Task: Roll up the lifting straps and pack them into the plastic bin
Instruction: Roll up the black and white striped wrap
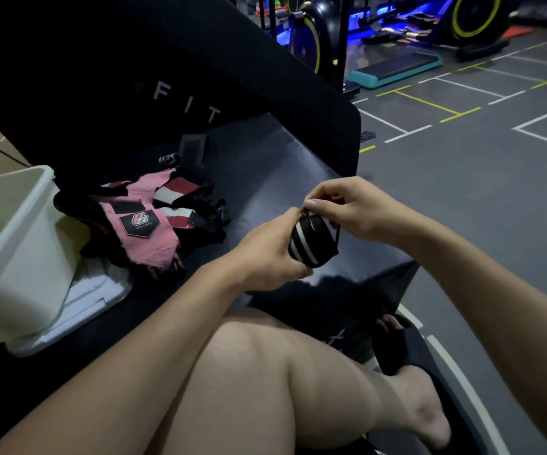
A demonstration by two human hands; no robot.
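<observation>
A black strap with white stripes [311, 243] is wound into a tight roll, held above the black padded bench [265, 178]. My left hand [265, 254] grips the roll from the left side. My right hand [341, 205] pinches the thin black end loop at the roll's top. A pile of loose straps [144, 221], pink, red, white and black, lies on the bench to the left. The white plastic bin [19, 244] stands at the far left, beside the pile; its inside is mostly out of view.
A white lid [85, 303] lies under the bin. My bare crossed leg [282, 372] and a black slipper [397, 343] fill the foreground. To the right is grey gym floor with painted lines; exercise bikes [308, 41] and a teal step platform [397, 68] stand beyond.
</observation>
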